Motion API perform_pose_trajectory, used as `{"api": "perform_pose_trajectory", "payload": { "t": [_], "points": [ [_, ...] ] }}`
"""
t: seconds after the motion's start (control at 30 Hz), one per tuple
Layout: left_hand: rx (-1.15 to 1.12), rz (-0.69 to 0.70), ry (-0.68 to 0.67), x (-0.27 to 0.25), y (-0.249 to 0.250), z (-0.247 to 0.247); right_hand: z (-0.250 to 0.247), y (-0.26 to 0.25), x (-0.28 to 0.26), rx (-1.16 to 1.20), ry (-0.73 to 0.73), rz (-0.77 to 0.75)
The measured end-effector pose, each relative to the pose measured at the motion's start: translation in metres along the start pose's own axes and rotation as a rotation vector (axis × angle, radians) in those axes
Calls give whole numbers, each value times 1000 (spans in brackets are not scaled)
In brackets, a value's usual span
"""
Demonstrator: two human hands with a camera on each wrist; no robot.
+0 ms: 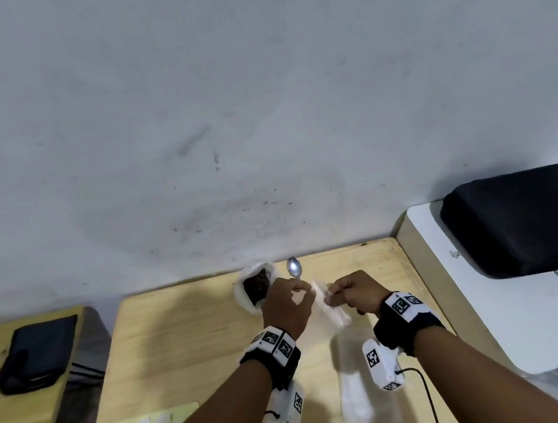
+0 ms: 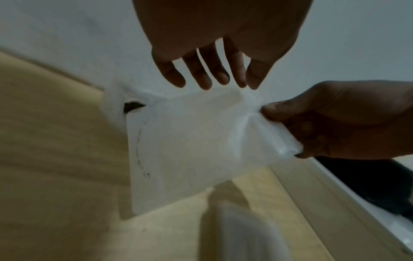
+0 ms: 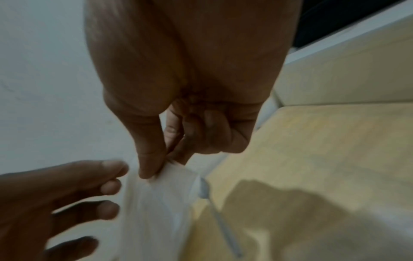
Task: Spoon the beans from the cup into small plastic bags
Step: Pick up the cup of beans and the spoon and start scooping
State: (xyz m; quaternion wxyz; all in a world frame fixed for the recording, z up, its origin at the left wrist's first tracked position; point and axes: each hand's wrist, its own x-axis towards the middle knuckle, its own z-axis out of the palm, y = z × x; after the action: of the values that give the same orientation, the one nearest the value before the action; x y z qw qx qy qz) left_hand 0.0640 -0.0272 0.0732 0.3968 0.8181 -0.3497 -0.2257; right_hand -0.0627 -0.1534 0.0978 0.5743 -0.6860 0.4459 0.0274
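Early stage: right hand (image 1: pixel 355 291) pinches empty bag (image 2: pixel 190 146); left hand (image 2: pixel 221 44) open, fingers spread at bag mouth. Spoon (image 1: pixel 294 267) idle on desk, cup (image 1: pixel 256 287) at 9 o'clock of it, full.

Clear small bag (image 2: pixel 190 144) hangs pinched above table; bean-filled cup (image 1: pixel 256 287) and spoon (image 1: pixel 294 267) beyond.

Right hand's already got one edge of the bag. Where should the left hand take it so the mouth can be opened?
Take the bag at its top edge, beside where the right hand pinches it, coming from the left with the left hand. The bag hangs flat, and the left fingers are straight just above that rim, so the near layer can probably be pinched and pulled away.
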Motion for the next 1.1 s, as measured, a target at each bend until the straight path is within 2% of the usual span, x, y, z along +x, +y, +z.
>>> {"api": "perform_pose_trajectory", "payload": {
  "t": [0.07, 0.27, 0.43, 0.6, 0.8, 0.87, 1.0, 1.1],
  "points": [
    [-62, -15, 18, 5, 10, -13, 13, -18, 2, 53, 2, -70],
    [-306, -197, 96, 12, 11, -65, 47, -64, 1, 84, -98, -219],
    [-464, -256, 167, 8, -3, -96, 65, -82, -1, 62, -224, -223],
    [-600, -315, 217, 0, -11, -110, 84, -97, 0, 73, -198, -221],
    [-803, -335, 133, -2, -12, -128, 95, -101, 3, 207, -188, -139],
    [-813, -337, 109, -1, -13, -132, 97, -101, 5, 280, -172, -121],
    [-648, -399, 75, 3, -10, -131, 102, -103, 8, 54, -92, -241],
    [-509, -377, 60, 6, -7, -130, 104, -104, 12, 2, -53, -344]
  ]
}}
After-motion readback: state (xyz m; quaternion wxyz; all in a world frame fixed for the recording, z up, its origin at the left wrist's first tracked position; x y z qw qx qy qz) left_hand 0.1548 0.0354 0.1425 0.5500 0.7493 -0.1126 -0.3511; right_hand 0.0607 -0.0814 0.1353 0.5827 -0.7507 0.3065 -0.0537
